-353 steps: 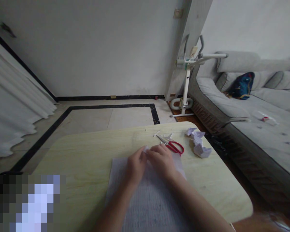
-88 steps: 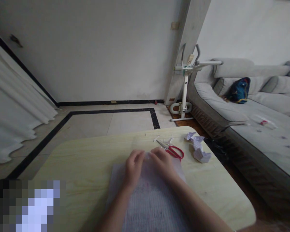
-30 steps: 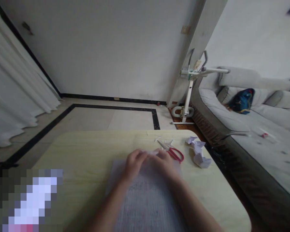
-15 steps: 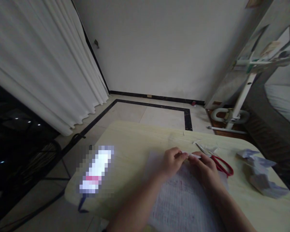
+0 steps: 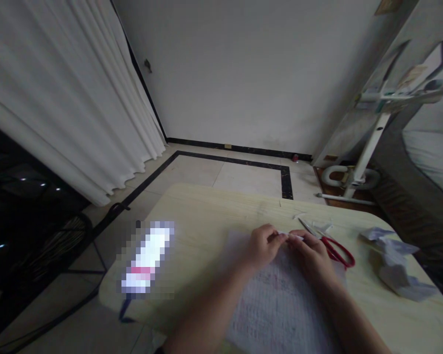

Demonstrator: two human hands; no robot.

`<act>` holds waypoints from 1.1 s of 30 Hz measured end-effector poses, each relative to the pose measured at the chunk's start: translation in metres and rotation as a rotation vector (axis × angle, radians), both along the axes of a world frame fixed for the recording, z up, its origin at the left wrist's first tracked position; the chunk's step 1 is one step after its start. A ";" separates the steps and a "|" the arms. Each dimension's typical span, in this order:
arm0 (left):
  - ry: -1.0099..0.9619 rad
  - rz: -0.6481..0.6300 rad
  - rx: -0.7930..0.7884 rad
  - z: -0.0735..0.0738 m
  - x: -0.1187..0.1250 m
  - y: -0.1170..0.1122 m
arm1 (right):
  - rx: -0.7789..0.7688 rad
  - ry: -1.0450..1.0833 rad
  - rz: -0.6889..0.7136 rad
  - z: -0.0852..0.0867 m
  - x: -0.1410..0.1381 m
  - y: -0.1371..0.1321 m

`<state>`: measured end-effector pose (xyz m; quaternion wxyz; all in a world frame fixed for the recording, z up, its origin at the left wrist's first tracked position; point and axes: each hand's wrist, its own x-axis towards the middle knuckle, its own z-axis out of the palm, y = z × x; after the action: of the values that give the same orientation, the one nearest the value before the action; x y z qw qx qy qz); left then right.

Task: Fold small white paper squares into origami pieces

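A white lined sheet of paper (image 5: 276,305) lies on the pale wooden table (image 5: 210,216) in front of me. My left hand (image 5: 262,246) and my right hand (image 5: 312,253) meet at the sheet's far edge, fingers pinched on a small fold of the paper there. Red-handled scissors (image 5: 335,248) lie just right of my right hand, blades pointing away, with small paper scraps beside the blades.
Crumpled white paper (image 5: 395,268) sits near the table's right edge. A blurred-out patch (image 5: 145,260) covers something at the table's left. White curtains (image 5: 59,98) hang at the left, and a white exercise machine (image 5: 372,128) stands beyond the table on the right.
The view has swung to the left, so the sofa has left the picture and the curtain fills the left side. Both hands stay pinched at the paper's far edge.
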<state>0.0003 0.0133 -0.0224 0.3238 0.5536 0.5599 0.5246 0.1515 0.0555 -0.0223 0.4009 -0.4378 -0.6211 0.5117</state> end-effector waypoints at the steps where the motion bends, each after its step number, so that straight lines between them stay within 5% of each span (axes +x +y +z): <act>1: 0.010 0.024 0.005 -0.001 0.000 0.000 | -0.030 0.010 0.025 0.001 0.000 0.000; 7: 0.036 0.090 0.034 -0.007 0.000 0.002 | -0.096 -0.009 0.088 0.010 0.002 0.003; 18: 0.153 -0.078 0.097 -0.004 -0.006 -0.002 | 0.192 -0.223 0.278 0.040 0.011 0.000; 25: 0.175 -0.195 0.076 -0.006 -0.001 -0.003 | 0.315 -0.428 0.186 0.047 0.027 -0.007; 29: 0.141 -0.204 0.064 -0.010 -0.005 -0.003 | 0.312 -0.427 0.099 0.049 0.064 0.002; 33: 0.070 -0.087 0.019 -0.011 -0.011 -0.002 | 0.323 -0.454 -0.189 0.058 0.140 0.016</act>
<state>-0.0109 0.0117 -0.0332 0.3211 0.5984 0.5415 0.4955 0.2911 0.0715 0.0357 0.3621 -0.5275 -0.7248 0.2556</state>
